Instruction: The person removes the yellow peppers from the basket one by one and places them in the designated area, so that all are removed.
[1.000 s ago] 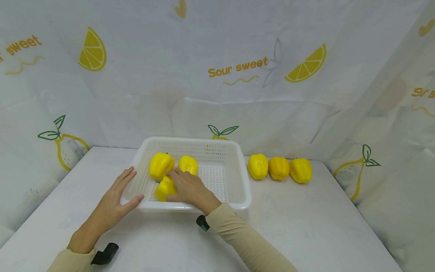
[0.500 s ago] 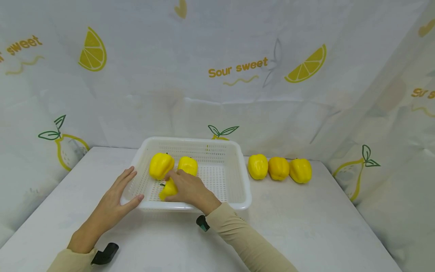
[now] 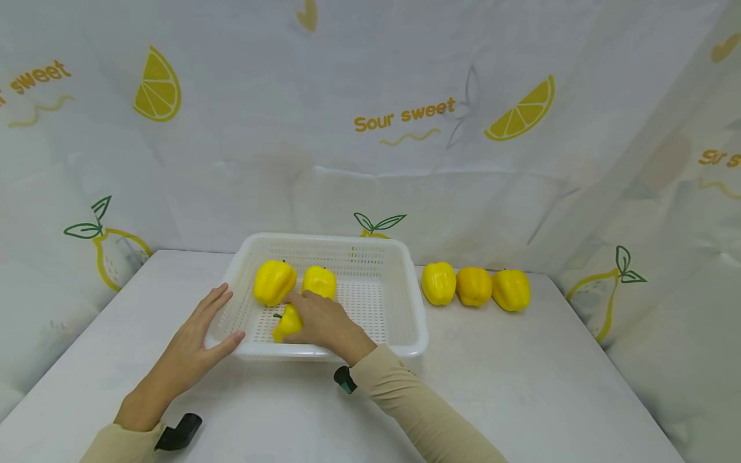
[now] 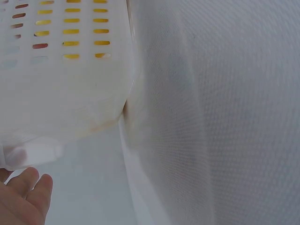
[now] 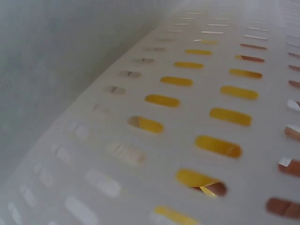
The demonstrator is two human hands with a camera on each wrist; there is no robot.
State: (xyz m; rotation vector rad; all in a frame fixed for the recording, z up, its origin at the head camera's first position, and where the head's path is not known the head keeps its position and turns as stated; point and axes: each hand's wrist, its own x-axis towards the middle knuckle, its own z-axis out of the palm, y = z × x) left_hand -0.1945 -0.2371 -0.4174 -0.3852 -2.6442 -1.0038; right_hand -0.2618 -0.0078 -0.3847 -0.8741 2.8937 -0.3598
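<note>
In the head view, my right hand (image 3: 327, 325) reaches over the front rim of a white plastic basket (image 3: 420, 315) and grips a yellow bell pepper (image 3: 286, 325), its green stem pointing left. The hand hides the pepper's right side. Two more yellow bell peppers lie behind it, one at the back left (image 3: 274, 283) and one in the middle (image 3: 320, 283). My left hand (image 3: 191, 350) rests against the basket's front left corner, fingers extended along the side and thumb at the front rim. The right wrist view shows yellow through the slots of the basket wall (image 5: 178, 131).
To the right of the basket, three yellow bell peppers stand in a row, the left one (image 3: 439, 283), a deeper yellow one (image 3: 475, 287) and the right one (image 3: 511, 290). A white table (image 3: 521, 386) carries everything. A lemon-print curtain (image 3: 260, 128) hangs behind.
The gripped pepper has shifted slightly right and turned, so its stem shows more plainly. My right fingers moved a little with it. The left hand and the basket stay put.
</note>
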